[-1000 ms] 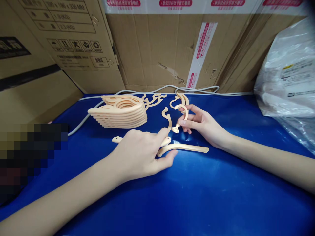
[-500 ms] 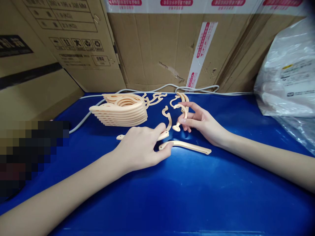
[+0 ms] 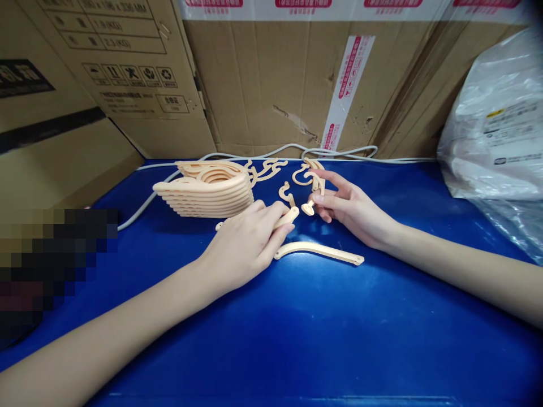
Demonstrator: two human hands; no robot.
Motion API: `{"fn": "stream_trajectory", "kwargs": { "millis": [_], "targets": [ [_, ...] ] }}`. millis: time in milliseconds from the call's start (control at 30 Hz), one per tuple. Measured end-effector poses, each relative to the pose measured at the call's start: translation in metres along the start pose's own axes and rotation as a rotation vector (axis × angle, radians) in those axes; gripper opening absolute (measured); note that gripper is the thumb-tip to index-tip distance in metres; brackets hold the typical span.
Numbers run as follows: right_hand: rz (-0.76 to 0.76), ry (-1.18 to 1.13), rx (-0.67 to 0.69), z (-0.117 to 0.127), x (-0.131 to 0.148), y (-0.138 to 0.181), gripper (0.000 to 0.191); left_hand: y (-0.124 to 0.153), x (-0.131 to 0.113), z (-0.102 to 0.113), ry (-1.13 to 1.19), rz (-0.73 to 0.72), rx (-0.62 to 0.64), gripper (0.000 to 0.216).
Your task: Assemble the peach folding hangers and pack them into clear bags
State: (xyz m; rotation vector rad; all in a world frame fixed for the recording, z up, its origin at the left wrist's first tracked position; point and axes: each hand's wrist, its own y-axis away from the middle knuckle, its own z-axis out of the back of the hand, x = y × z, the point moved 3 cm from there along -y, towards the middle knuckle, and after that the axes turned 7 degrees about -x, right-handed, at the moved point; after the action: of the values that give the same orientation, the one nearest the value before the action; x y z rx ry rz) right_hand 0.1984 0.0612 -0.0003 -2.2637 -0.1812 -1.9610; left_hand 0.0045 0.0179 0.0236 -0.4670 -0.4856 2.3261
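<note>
Pinched in my left hand (image 3: 246, 240) is a beige plastic hanger arm (image 3: 289, 217); its right end sticks out past the fingertips and most of it is hidden under the hand. My right hand (image 3: 348, 206) grips a beige hanger hook (image 3: 316, 183) by its stem, the curl up and the round foot (image 3: 307, 210) pointing down and left. The foot and the held arm's end are close, with a small gap between them. A second hanger arm (image 3: 320, 249) lies on the blue tabletop (image 3: 322, 328) just below. Behind the hands lies another loose hook (image 3: 286, 193).
A stack of beige hangers (image 3: 207, 195) stands at the left back. More loose hooks (image 3: 268, 168) lie beside it. A white cable (image 3: 250, 158) runs along cardboard boxes (image 3: 263, 85) at the rear. A clear plastic bag (image 3: 492, 124) sits at the right.
My left hand has lifted the hanger arm off toward the upper right, away from the second arm. My right hand has raised and tilted the hook slightly.
</note>
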Motion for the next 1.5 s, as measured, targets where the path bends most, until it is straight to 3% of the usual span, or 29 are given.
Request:
{"fn": "stream_trajectory", "kwargs": {
  "millis": [700, 1500],
  "targets": [
    [0.096, 0.055, 0.139, -0.0006, -0.0023, 0.0005, 0.053, 0.0006, 0.0026, -0.0066, 0.239, -0.072, -0.058, 0.013],
    [0.226, 0.218, 0.06, -0.0029, 0.0034, 0.0059, 0.051, 0.0036, 0.0048, -0.0091, -0.067, -0.209, -0.095, 0.03]
  ]
}}
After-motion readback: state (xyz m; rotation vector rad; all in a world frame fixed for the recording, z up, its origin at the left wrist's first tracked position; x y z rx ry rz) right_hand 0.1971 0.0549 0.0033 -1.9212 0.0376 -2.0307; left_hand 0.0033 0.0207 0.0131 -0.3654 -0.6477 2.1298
